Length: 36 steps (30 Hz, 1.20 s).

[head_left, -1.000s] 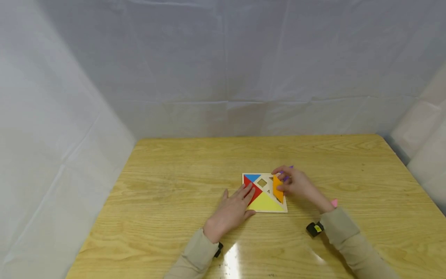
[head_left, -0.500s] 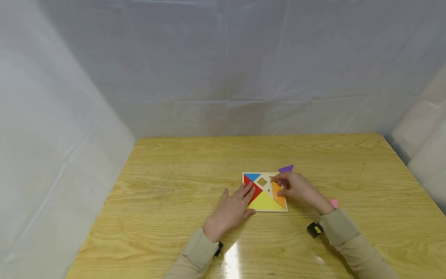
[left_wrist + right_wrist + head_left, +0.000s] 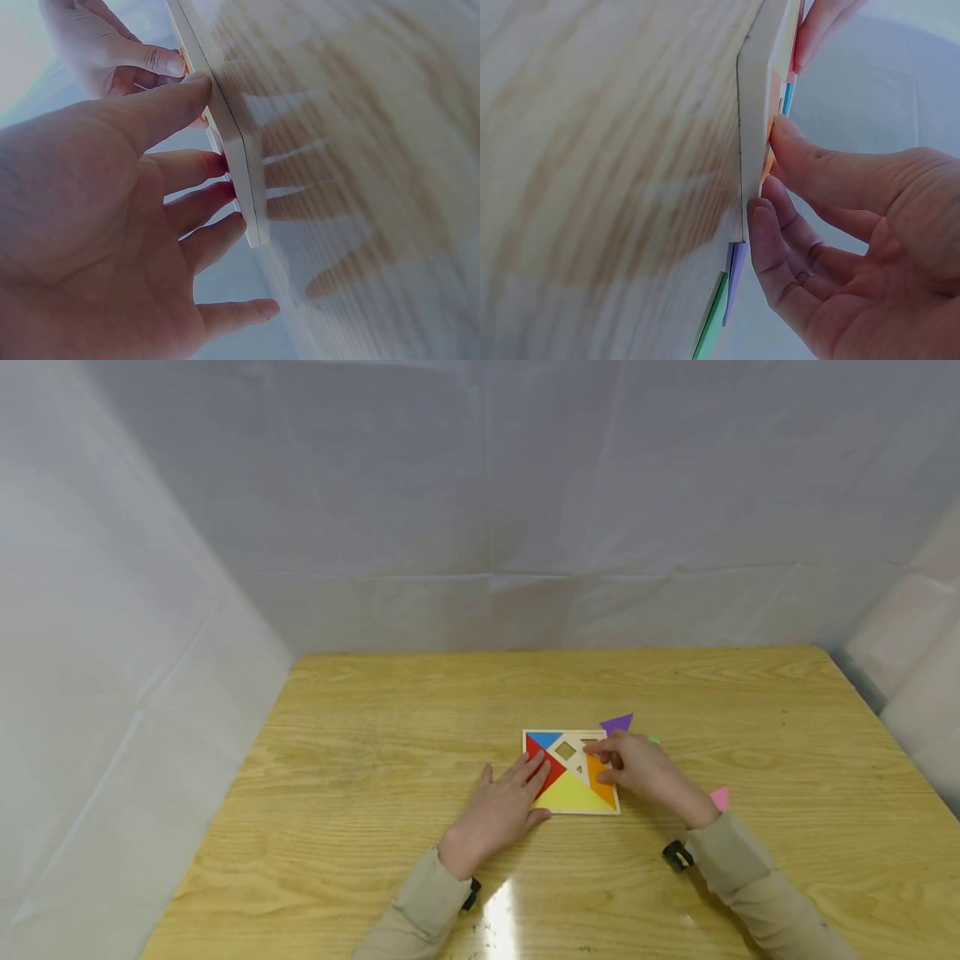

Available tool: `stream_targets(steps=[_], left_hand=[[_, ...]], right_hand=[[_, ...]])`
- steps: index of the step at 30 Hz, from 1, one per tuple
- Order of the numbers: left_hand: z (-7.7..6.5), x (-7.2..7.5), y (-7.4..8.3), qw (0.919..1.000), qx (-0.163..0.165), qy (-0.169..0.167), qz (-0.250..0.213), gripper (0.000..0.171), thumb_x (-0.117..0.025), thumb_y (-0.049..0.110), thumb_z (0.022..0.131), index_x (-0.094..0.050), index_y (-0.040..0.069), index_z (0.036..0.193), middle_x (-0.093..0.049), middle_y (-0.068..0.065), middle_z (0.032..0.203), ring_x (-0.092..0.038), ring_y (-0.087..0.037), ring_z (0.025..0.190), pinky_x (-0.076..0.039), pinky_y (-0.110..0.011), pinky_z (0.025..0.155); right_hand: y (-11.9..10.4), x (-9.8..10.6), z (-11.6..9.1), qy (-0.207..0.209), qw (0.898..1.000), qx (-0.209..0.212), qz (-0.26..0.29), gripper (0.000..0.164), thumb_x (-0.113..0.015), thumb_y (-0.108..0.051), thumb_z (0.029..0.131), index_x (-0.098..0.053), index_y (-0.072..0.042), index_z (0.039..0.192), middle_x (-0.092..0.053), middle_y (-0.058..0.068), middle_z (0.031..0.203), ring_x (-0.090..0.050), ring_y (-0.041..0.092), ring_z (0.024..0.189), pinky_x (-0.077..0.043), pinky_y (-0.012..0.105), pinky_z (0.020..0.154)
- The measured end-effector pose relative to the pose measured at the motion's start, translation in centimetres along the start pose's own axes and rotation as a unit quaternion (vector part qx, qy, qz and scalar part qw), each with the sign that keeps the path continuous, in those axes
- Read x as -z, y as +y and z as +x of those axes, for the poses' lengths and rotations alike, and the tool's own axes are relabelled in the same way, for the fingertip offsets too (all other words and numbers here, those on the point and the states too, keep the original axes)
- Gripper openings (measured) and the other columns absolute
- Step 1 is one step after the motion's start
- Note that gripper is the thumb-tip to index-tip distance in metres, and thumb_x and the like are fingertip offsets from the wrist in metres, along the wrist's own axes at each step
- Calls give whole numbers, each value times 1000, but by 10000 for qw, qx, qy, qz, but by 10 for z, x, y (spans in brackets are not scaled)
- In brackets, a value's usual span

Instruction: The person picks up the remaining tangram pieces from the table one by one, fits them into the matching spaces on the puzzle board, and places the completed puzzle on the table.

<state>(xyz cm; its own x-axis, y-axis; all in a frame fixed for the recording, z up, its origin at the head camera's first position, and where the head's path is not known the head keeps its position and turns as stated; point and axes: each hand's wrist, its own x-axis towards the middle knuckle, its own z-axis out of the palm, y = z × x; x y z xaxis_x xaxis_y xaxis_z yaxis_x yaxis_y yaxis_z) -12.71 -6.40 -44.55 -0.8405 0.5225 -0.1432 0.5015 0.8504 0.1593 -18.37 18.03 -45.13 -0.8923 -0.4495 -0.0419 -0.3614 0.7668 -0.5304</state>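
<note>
A square wooden tangram board (image 3: 585, 812) lies on the table with blue (image 3: 545, 739), red (image 3: 555, 774) and yellow (image 3: 573, 793) pieces in it. My left hand (image 3: 495, 818) rests on its left side, fingertips on the red piece and thumb at the near edge. At the right side, my right hand (image 3: 641, 768) pinches the orange parallelogram piece (image 3: 600, 785), which lies in or almost in its recess; its exact seating is hard to tell. In the right wrist view, the thumb (image 3: 802, 154) touches the orange face. Bare recesses show at the board's upper right.
A purple piece (image 3: 618, 723) lies against the board's far right corner. Just beyond my right hand a green piece (image 3: 655, 740) is partly hidden. A pink piece (image 3: 720, 797) sits by the right wrist. White sheeting (image 3: 487, 527) hangs behind the wooden table (image 3: 375, 735).
The orange piece, tilted over the board's right side a second ago, has come down flat there. My right hand has lowered with it, uncovering the purple piece. My left hand has stayed put.
</note>
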Motion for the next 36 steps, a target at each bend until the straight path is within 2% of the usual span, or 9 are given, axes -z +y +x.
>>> stream_targets(steps=[5,8,11,14,17,22,25,30,36], left_hand=[[1,-1,-1,10000,10,-25,-36,65,-56,44,103,-38,14,158,-30,0,165,-28,-20,152,-30,-62,116],[1,-1,-2,10000,-3,-13,-74,66,-55,44,103,-38,14,158,-30,0,165,-29,-20,152,-29,-62,116],[0,-1,-2,9999,-28,6,-101,65,-56,44,103,-38,13,158,-31,-1,165,-29,-20,152,-29,-62,116],[0,-2,-2,9999,-47,29,-108,66,-57,44,103,-39,13,158,-31,-1,165,-30,-20,152,-29,-63,116],[0,-2,-2,9999,-55,43,-100,66,-56,44,103,-38,13,158,-31,-1,165,-30,-20,152,-29,-63,116],[0,-2,-3,9999,-79,63,-14,66,-56,45,103,-38,13,158,-31,-1,165,-30,-20,151,-30,-63,115],[1,-3,-3,9999,-80,69,16,66,-56,46,102,-39,13,158,-32,-1,165,-31,-21,151,-30,-63,115],[1,-3,-4,9999,-79,67,-16,67,-55,46,102,-38,13,158,-32,-1,165,-30,-21,152,-30,-63,115],[0,-2,-4,9999,-110,87,4,67,-56,46,102,-39,13,157,-32,-2,165,-31,-21,151,-31,-63,115]], right_hand=[[0,-1,-1,86,9999,-59,-20,37,-80,-6,86,-73,0,122,-66,2,87,-51,9,68,-44,25,60],[1,-1,-2,318,9995,20,-4,31,-79,-6,87,-75,0,117,-67,1,85,-53,8,68,-45,24,60],[1,1,-4,811,9967,82,51,19,-78,-6,88,-78,-4,107,-69,1,84,-56,9,67,-46,24,60],[0,6,-8,1427,9895,146,168,10,-76,-8,91,-78,-6,100,-74,6,91,-62,12,68,-50,25,61],[-1,13,-12,1921,9810,179,213,8,-74,-10,93,-78,-7,99,-76,7,94,-66,16,70,-52,27,62],[2,25,-22,2436,9696,186,129,7,-73,-10,94,-78,-8,99,-74,5,86,-67,19,71,-55,32,63],[5,31,-26,2580,9658,227,107,7,-73,-10,94,-77,-8,99,-74,6,86,-68,21,73,-57,35,66],[14,37,-30,2602,9654,170,14,8,-72,-11,95,-77,-8,100,-74,7,89,-69,22,73,-57,36,66],[26,40,-30,2354,9715,26,-262,12,-72,-11,95,-77,-5,103,-74,11,91,-70,25,72,-58,42,64]])
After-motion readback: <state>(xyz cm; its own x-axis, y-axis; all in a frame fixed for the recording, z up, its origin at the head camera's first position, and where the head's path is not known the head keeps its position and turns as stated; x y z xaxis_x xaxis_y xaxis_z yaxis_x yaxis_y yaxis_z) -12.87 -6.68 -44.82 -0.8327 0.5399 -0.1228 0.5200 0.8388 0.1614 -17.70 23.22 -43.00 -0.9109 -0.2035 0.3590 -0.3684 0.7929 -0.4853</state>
